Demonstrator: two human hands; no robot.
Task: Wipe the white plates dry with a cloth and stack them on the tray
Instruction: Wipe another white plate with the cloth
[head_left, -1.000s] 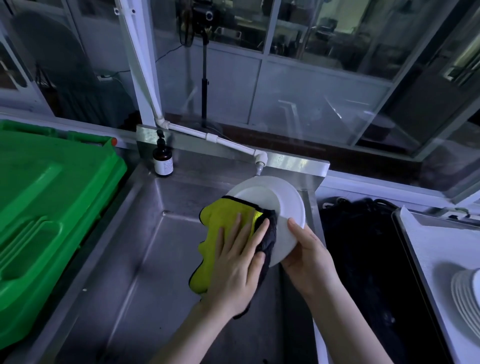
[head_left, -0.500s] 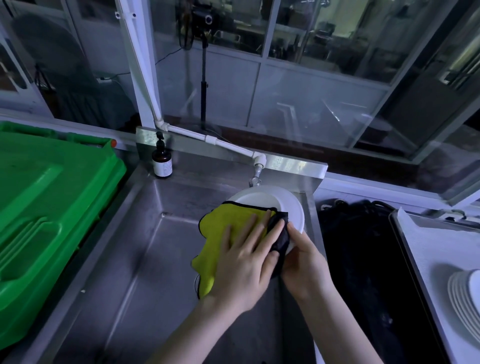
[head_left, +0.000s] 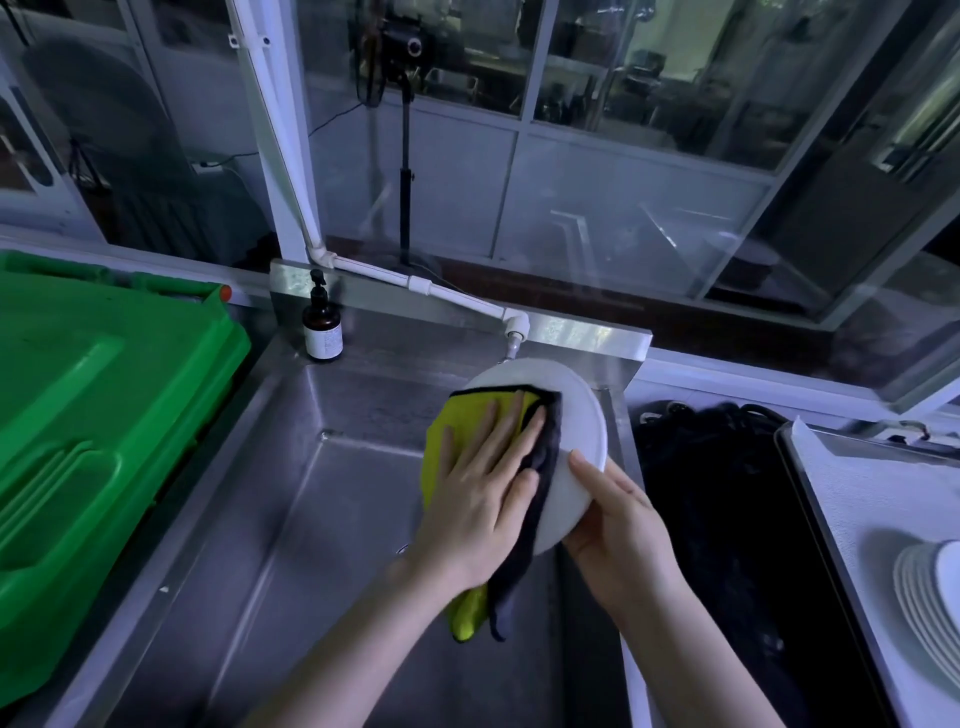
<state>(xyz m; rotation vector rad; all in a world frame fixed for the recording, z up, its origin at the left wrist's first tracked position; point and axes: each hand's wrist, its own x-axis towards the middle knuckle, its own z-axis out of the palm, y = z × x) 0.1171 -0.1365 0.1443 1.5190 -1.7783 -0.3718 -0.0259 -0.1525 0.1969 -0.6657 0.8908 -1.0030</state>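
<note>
A white plate (head_left: 576, 436) is held tilted over the steel sink, its face turned toward me. My right hand (head_left: 618, 525) grips its lower right rim, thumb on the face and fingers behind. My left hand (head_left: 483, 493) lies flat with straight fingers on a yellow and dark grey cloth (head_left: 457, 431), pressing it against the left part of the plate. The cloth's lower end hangs below my left wrist. A stack of white plates (head_left: 930, 597) lies on the tray (head_left: 852, 483) at the far right edge.
The steel sink basin (head_left: 291, 519) spreads below the hands, with a white tap pipe (head_left: 514, 327) just behind the plate. A brown pump bottle (head_left: 322, 332) stands at the sink's back left. A green bin lid (head_left: 98, 410) fills the left. A dark basin (head_left: 722, 519) lies between sink and tray.
My left hand has slid the cloth across the plate's face, first right, then back a little left and up. My right hand's grip stays on the lower right rim.
</note>
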